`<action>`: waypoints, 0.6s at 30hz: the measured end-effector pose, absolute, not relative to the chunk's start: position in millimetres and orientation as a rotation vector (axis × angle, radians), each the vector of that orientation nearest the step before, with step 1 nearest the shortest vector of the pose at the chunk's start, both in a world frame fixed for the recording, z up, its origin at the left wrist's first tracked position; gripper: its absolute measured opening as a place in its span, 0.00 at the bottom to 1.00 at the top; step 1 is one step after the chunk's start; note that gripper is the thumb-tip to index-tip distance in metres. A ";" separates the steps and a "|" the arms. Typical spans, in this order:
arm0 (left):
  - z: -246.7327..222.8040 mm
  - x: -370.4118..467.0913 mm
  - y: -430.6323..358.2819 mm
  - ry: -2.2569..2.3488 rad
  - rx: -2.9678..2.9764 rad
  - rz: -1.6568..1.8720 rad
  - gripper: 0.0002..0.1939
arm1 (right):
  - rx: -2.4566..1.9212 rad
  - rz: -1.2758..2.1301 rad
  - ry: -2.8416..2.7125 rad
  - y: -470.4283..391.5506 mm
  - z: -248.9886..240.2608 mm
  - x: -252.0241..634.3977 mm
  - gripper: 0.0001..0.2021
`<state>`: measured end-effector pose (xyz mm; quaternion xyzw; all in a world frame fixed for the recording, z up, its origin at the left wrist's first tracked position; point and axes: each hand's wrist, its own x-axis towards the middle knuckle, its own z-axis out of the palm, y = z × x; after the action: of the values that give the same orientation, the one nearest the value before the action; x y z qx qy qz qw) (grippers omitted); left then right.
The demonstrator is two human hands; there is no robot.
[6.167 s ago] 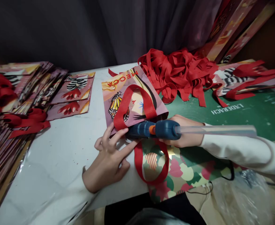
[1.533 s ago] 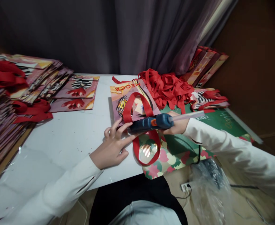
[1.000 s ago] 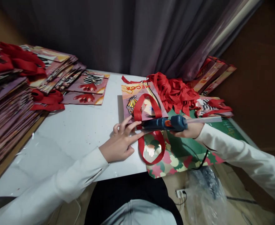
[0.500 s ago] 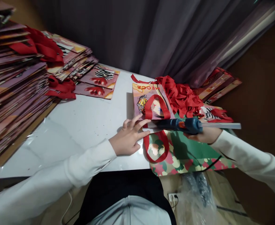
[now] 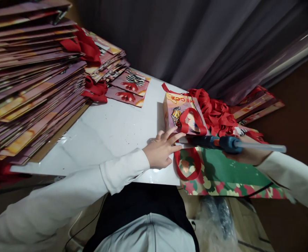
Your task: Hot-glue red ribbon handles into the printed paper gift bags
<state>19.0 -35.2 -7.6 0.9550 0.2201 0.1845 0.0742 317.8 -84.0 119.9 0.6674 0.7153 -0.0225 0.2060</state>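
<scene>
My right hand (image 5: 250, 150) is closed round a dark blue glue gun (image 5: 228, 144), which points left and has a clear glue stick out of its rear. The nozzle lies over the opening of a small printed bag (image 5: 171, 113) with a butterfly and red lettering. My left hand (image 5: 160, 150) has its fingers spread, with the fingertips at the bag's near edge. One red ribbon handle (image 5: 199, 124) rests on the bag's upper face, and another red ribbon loop (image 5: 177, 168) hangs on the near side.
Tall stacks of folded printed bags (image 5: 38, 84) fill the left of the white table (image 5: 112, 140). Red ribbons (image 5: 214, 113) are heaped behind the bag. A green sheet with a camouflage border (image 5: 222, 168) lies at the right, with a grey curtain (image 5: 169, 42) behind.
The view has shifted, so the table things appear farther right and more of the left stacks shows. Both hands keep nearly the same places at the bag.
</scene>
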 end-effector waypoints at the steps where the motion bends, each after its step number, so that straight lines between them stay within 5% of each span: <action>1: -8.0 19.2 -35.3 0.662 2.867 0.560 0.30 | 1.844 -0.084 1.932 -83.2 124.0 311.0 0.06; 18: -10.2 20.7 -36.6 0.676 2.841 0.584 0.29 | 1.728 0.103 1.608 -77.4 137.0 231.6 0.08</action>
<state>20.7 -36.6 -10.2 0.9508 0.2261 0.1955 0.0814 231.6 -77.4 137.0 0.6766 0.6296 0.0404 0.3796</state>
